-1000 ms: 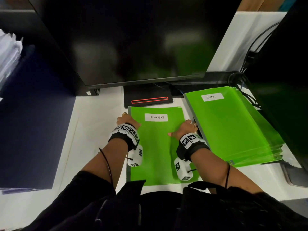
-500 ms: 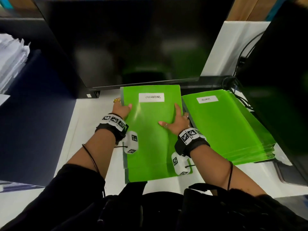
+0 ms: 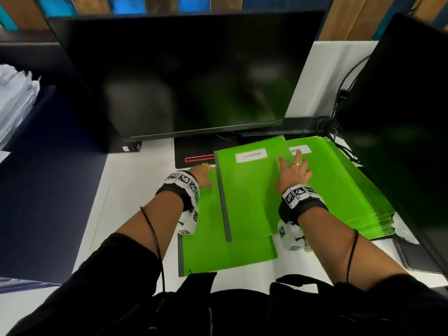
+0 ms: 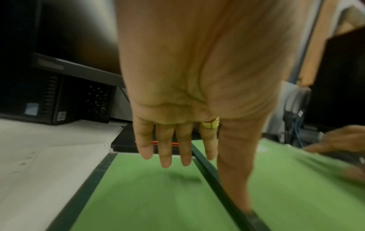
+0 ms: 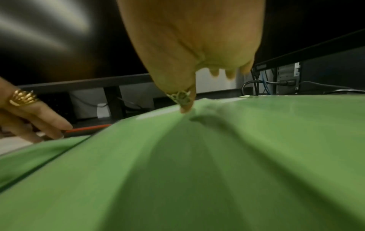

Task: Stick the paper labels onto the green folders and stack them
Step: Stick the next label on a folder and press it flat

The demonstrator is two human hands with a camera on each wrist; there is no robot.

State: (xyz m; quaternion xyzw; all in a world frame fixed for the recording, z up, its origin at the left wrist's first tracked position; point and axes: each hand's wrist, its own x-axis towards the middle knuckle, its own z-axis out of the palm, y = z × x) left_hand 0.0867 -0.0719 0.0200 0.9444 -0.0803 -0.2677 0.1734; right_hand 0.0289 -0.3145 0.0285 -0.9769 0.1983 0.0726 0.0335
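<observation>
A green folder (image 3: 252, 190) with a white label (image 3: 251, 155) and a grey spine lies skewed, its right edge over the stack of green folders (image 3: 344, 190) at the right. The stack's top label (image 3: 301, 149) is partly covered by my right fingers. My right hand (image 3: 294, 169) lies spread on the folder's right edge, thumb tip touching the green cover (image 5: 217, 156). My left hand (image 3: 204, 177) is flat beside the spine, fingers straight (image 4: 166, 150), thumb along the dark spine (image 4: 213, 176). Another green folder (image 3: 230, 253) lies underneath on the white desk.
A large black monitor (image 3: 181, 76) stands behind, its base with a red stripe (image 3: 194, 154) just beyond the folders. A second dark screen (image 3: 400, 117) and cables (image 3: 344, 93) crowd the right. A dark blue panel (image 3: 48, 178) and a paper pile (image 3: 14, 98) are at the left.
The labelled folder has shifted right and away, onto the edge of the right stack, uncovering a folder beneath. Both hands moved with it; the right hand's fingers now reach over the stack.
</observation>
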